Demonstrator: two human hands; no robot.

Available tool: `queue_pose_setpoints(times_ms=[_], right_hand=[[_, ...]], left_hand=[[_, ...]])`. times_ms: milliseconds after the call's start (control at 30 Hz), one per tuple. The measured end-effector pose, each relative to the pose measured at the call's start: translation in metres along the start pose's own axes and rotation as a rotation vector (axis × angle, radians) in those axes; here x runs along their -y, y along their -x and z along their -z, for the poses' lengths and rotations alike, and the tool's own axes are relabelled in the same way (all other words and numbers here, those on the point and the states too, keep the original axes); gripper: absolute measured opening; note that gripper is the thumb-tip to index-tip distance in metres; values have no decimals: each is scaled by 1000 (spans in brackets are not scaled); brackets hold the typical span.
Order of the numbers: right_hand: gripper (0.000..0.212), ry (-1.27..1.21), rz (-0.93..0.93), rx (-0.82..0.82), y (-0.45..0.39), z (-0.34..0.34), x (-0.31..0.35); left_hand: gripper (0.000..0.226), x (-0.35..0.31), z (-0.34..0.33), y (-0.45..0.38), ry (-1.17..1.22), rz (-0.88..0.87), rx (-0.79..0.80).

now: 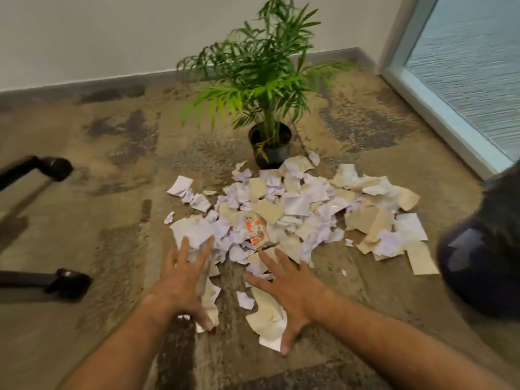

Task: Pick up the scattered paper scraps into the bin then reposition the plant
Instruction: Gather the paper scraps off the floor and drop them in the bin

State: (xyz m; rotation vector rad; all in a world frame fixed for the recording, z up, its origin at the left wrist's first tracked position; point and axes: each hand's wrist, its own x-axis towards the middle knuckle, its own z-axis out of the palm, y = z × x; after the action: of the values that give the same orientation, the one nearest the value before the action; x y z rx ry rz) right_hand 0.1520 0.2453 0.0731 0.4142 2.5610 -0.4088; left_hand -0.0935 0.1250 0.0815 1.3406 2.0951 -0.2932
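Head view looks down on a patterned carpet [112, 192] where both hands reach toward a heap of scraps [295, 209]. Left hand [183, 282] lies palm down with fingers spread and slack, gripping nothing; its fingertips rest on the near left edge of the heap, and a few torn pieces lie under its palm and thumb. Right hand [284, 294] is likewise flat and splayed, holding nothing, its fingertips touching the near edge of the heap while its thumb and the heel of the palm press on a larger cream piece lying apart from the main pile. One small white scrap sits on the carpet between the two hands.

The heap spreads away from the fingers, white and cream pieces mixed, with one piece printed in orange near the middle. Its far edge comes up against the pot [271, 147] of the plant [253, 71], which stands upright near the wall [112, 32]. More scraps trail off to the right toward the bin [484, 249], a dark round shape cut off by the right edge; a pale piece seems to show in it, though blur makes it hard to be sure.

At the left edge two dark chair legs with casters [56, 167] poke in, the rest out of view. A frosted glass panel [472, 66] fills the upper right corner.
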Motion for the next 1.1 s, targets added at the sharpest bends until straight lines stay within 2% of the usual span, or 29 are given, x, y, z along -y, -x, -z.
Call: queue_pose_setpoints(times_ms=[133,200,300,367,433,667,767,833,967,1100], right_hand=[[146,109,-49,55,-28,-20,12],[139,93,-92,92,-36,-20,17],[107,50,-110,44,-42,-9,20],[83,73,-87,-40,-44,-1,17],[69,89,-66,-67,-46,6,14],[47,12,-77,-100,-47,5,15],[35,-20,-89,-144,-44,-1,17],[31,-30,-114,-165,-41,-4,15],[26,-226,-215,-267,-26,-3,0],[23,-518,-356,-493,12,28,-20]], left_hand=[[167,-2,-32,3,-32,48,-31],[162,-3,-38,-1,-73,53,-44],[135,0,-40,-8,-136,12,-79],[115,1,-35,-11,-119,1,-105],[95,2,-27,-14,-65,3,-119],[46,14,-12,-22,88,-8,-205],[32,11,-10,-14,73,60,-202],[32,11,-13,-10,50,84,-193],[35,7,-7,-3,125,67,-205],[16,-30,24,6,369,-30,-312]])
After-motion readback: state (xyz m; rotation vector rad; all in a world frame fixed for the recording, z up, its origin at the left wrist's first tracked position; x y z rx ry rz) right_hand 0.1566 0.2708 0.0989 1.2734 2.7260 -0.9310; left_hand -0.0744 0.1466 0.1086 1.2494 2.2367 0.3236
